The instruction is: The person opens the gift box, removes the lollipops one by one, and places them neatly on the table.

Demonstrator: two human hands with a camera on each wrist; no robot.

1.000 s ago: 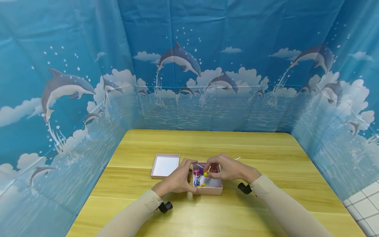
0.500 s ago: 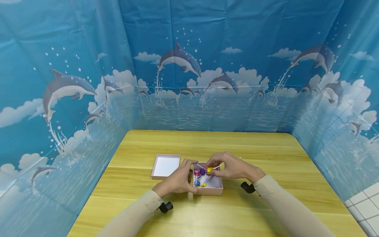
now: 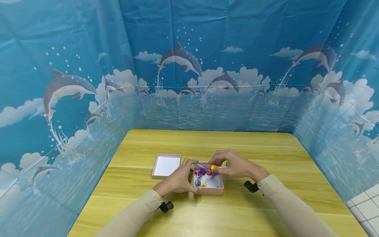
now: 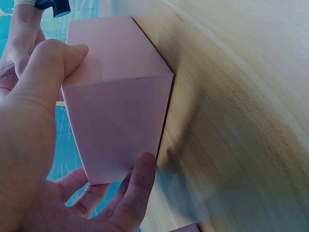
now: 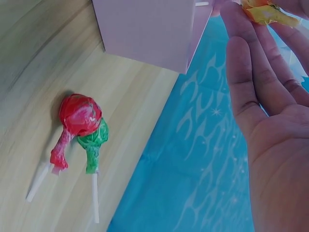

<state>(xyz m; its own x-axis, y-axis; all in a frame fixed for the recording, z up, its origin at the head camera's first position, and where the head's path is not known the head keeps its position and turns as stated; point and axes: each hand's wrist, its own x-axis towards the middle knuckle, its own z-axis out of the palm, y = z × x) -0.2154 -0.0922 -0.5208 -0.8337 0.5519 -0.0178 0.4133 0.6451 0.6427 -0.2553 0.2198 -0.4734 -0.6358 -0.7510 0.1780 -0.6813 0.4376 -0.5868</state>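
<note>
My left hand [image 3: 177, 180] holds the pink box [image 3: 209, 191] at its left side, thumb on the near wall and fingers at the far corner. Over the right part of the open box, my right hand [image 3: 235, 165] pinches a yellow-wrapped lollipop [image 3: 213, 167], its white stick pointing right. Inside the box lie several lollipops, among them a red one [image 3: 197, 172], a purple one [image 3: 203, 171] and a small yellow one [image 3: 203, 185]. From the right wrist, the held lollipop's yellow wrapper [image 5: 266, 13] shows at the fingertips, its stick hidden.
The shallow pink box lid [image 3: 166, 165], white inside, lies left of the box. On the wooden table [image 3: 251, 210], right of the box, a red lollipop [image 5: 79, 115] and a green lollipop [image 5: 95, 136] lie together. A blue dolphin-print curtain [image 3: 207, 112] encloses the table.
My right hand has shifted slightly right with the yellow lollipop, whose stick has turned from pointing up to pointing right. A green lollipop now shows behind this hand. My left hand stays on the box.
</note>
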